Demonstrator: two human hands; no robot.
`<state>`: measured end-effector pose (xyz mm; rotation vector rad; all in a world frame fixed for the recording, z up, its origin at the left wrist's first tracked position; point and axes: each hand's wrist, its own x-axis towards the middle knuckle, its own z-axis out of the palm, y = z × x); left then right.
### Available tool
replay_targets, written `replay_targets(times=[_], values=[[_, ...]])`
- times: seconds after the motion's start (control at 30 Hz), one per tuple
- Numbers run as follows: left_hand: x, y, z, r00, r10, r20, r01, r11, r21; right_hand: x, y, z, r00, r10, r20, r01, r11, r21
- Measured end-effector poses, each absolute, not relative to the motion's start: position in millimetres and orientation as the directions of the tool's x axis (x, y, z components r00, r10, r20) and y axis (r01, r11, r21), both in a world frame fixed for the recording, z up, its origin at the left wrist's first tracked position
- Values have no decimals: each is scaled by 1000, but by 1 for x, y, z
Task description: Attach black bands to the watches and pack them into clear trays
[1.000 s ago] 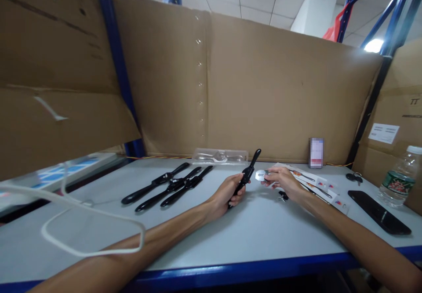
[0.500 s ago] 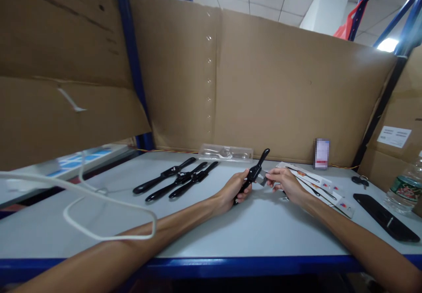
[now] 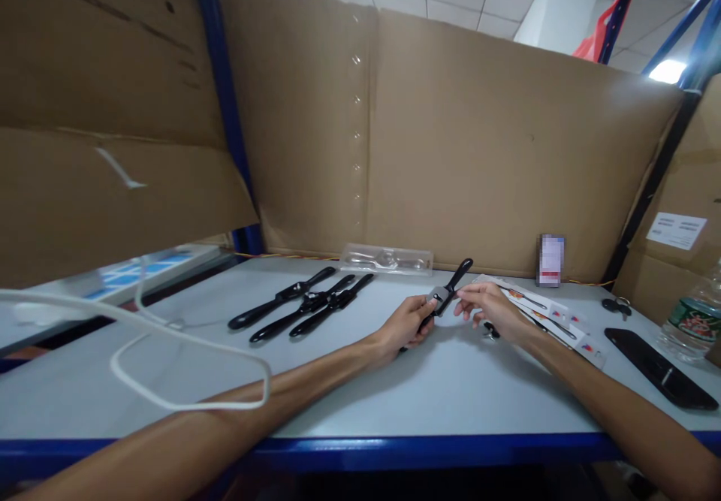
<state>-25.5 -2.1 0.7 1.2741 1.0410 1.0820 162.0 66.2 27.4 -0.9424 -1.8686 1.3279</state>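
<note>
My left hand [image 3: 410, 324] is closed round a black two-handled tool [image 3: 460, 273], its upper handle pointing up and right. A flat grey metal plate [image 3: 438, 297] lies against the tool's middle, under my left thumb. Just right of the tool is my right hand [image 3: 485, 305], its fingers apart and nothing visible in them. A small dark metal part [image 3: 490, 330] rests on the table below my right hand. Three similar black tools lie side by side to the left, the nearest of them to my hand [image 3: 332, 306] slanting up and right.
A clear plastic package [image 3: 386, 260] lies at the table's back. Printed cards [image 3: 563, 326], a propped phone [image 3: 550, 261], keys [image 3: 616, 306], a black phone-like object [image 3: 660, 366] and a bottle [image 3: 692, 321] are on the right. A white cable [image 3: 191, 406] loops at the left.
The grey plate has gone from my right fingers to the tool's middle, under my left thumb. My right fingers have opened, and the small metal part shows more.
</note>
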Motion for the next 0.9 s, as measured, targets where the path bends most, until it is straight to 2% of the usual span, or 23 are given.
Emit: replay_targets(times=[0.07,0.13,0.2,0.23,0.4,0.47,0.63,0.83,0.9], values=[[-27,-2,1,184,983,-14,-51,24,998,175,74,40,-474,845,248,382,451,-807],[-29,-1,2,195,980,-39,-64,53,997,192,82,52,-501,778,378,562,625,-542],[-32,1,3,215,974,-77,-71,94,993,209,88,62,-583,726,364,638,687,-348],[-33,1,4,222,970,-98,-74,117,990,216,90,65,-623,715,316,646,699,-307],[-35,2,9,223,960,-171,-77,192,978,227,90,62,-774,633,21,592,735,-330],[-35,1,10,223,958,-181,-58,198,978,224,87,59,-777,628,-35,605,732,-314],[-33,1,9,227,957,-181,-4,187,982,219,80,55,-674,736,-57,732,655,-190],[-34,1,8,232,956,-179,-3,184,983,221,79,60,-712,699,-64,693,685,-225],[-34,1,9,233,956,-179,-8,186,982,225,82,62,-682,731,-31,719,661,-215]])
